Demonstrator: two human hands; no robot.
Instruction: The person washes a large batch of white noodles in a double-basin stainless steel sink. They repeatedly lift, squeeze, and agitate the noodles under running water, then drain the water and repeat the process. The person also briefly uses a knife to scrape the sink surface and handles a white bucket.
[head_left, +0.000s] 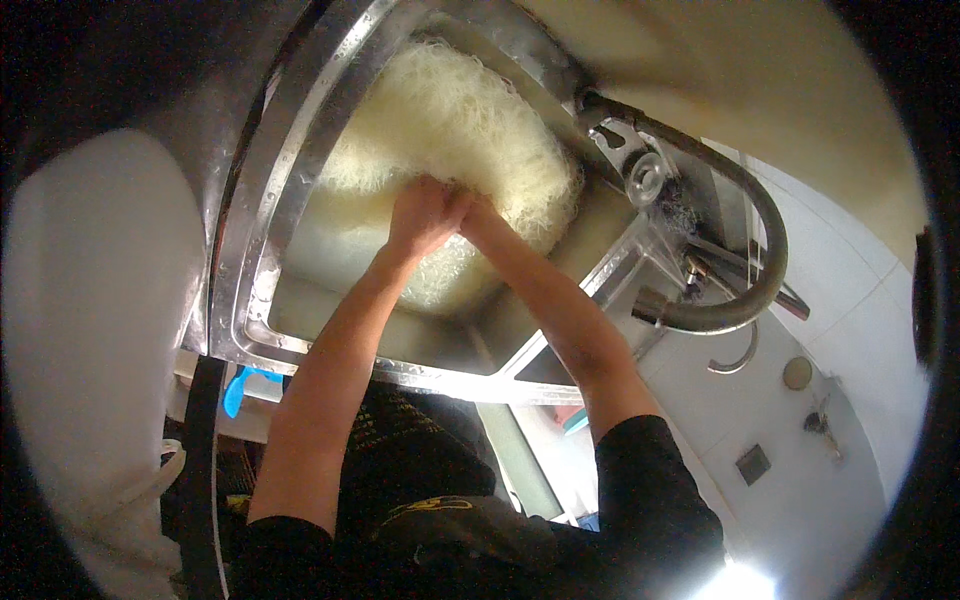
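A large mass of pale, thin, noodle-like strands (450, 112) fills much of a stainless steel sink basin (289, 142). Both of my hands are close together at the near edge of the mass. My left hand (421, 217) has its fingers bent into the strands, and its fingertips are hidden. Beside it, touching or nearly so, my right hand (476, 212) also reaches into the strands. The near part of the basin holds what looks like cloudy water (330, 244), with more strands below my wrists.
A curved faucet spout (772, 247) arches at the right, over a divider (600, 277) between basins. A round clear object (645, 178) sits by the faucet's base. A large white object (105, 300) stands at the left. A blue item (236, 391) lies below the sink's rim.
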